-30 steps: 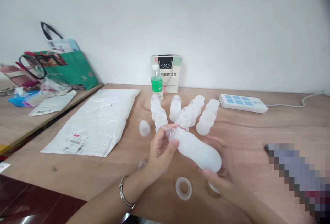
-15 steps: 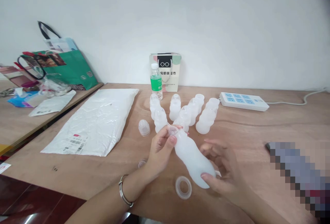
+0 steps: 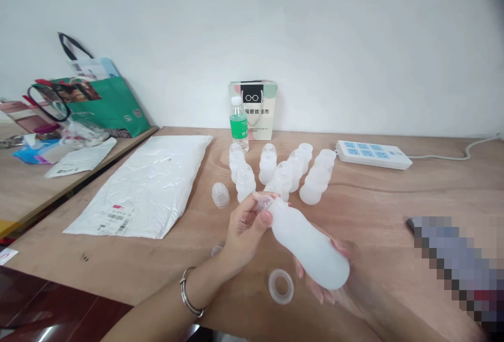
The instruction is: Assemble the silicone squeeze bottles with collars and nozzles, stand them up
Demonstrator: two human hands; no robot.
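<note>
A frosted white baby bottle (image 3: 309, 245) lies tilted across my two hands, its mouth pointing up and left. My left hand (image 3: 248, 234), with a metal bangle at the wrist, pinches a clear soft nipple (image 3: 264, 203) against the bottle's mouth. From below, my right hand (image 3: 342, 273) wraps round the bottle's base end. Under the bottle lies a translucent collar ring (image 3: 281, 286) on the table. A clear cap (image 3: 220, 195) stands left of my hands. Another small clear piece (image 3: 217, 249) is partly hidden by my left forearm.
Several frosted bottles (image 3: 313, 184) stand beyond my hands. A green-labelled water bottle (image 3: 239, 126) and paper bag (image 3: 262, 113) stand by the wall. A white mailing bag (image 3: 149, 189) lies left; a power strip (image 3: 372, 154) lies right. A blurred-out object (image 3: 452, 263) is at far right.
My right hand has moved from the bottle's side to beneath it and closed round it. The bottle's base end has swung right and slightly up, while my left hand stays nearly still.
</note>
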